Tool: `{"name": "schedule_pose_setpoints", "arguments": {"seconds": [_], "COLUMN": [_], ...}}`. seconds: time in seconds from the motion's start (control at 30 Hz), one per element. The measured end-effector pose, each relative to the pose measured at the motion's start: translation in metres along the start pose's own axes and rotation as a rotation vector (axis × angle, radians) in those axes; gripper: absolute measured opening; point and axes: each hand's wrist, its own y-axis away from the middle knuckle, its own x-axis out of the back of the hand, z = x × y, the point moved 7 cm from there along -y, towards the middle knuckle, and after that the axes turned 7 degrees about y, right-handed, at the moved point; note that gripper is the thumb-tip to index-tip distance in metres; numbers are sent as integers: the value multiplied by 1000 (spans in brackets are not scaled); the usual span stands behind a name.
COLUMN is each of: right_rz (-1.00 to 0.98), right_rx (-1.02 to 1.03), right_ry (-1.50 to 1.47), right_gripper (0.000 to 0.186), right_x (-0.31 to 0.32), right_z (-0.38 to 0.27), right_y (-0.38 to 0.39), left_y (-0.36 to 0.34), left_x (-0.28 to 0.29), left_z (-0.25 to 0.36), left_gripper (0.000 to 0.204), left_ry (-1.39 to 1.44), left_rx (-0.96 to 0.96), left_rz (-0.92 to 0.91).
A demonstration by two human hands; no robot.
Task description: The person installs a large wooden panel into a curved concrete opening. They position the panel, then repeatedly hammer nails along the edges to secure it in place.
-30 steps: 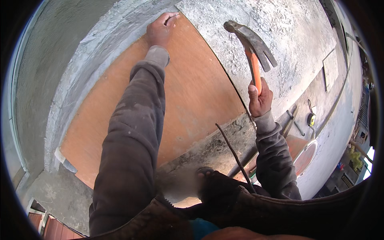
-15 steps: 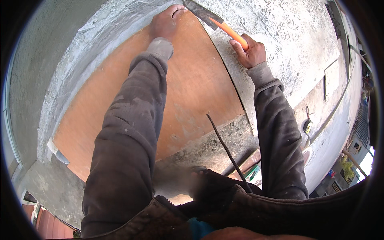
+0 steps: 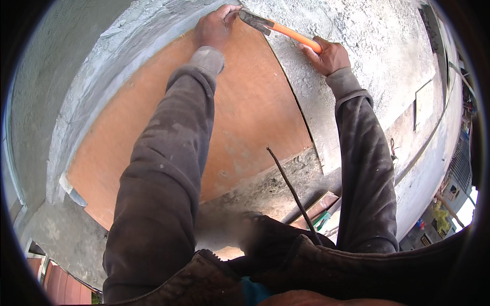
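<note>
Rough grey concrete wall (image 3: pixel 367 46) is backing an orange-brown plywood board (image 3: pixel 245 112); left hand (image 3: pixel 214 28), fingers pinching at its top corner, right hand (image 3: pixel 326 53) clenching an orange-handled claw hammer (image 3: pixel 278 28) there; short, square blows seem wisest.

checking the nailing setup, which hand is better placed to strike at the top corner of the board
Right. The right hand grips the orange-handled hammer, its head at the corner of the brown plywood board. The left hand presses there, fingers pinched, probably steadying.

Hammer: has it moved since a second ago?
Yes. The hammer swung down from raised above the concrete wall to the plywood board corner by the left hand.
</note>
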Motion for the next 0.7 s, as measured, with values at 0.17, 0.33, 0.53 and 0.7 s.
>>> {"name": "schedule_pose_setpoints", "arguments": {"seconds": [0.17, 0.33, 0.53, 0.7], "right_rz": [49, 81, 104, 186], "right_rx": [39, 39, 99, 211], "right_ry": [-140, -47, -39, -244], "right_gripper": [51, 49, 50, 50], "right_x": [5, 5, 2, 17], "right_z": [-8, -6, 0, -12], "right_y": [4, 1, -4, -2], "left_y": [-1, -5, -2, -1], "left_x": [-2, -1, -1, 2], "left_z": [-6, -23, -4, -7], "left_gripper": [21, 24, 19, 15], "left_ry": [-219, -70, -116, -112], "left_rx": [-123, 89, -130, -245], "left_rz": [-3, -50, 19, 85]}}
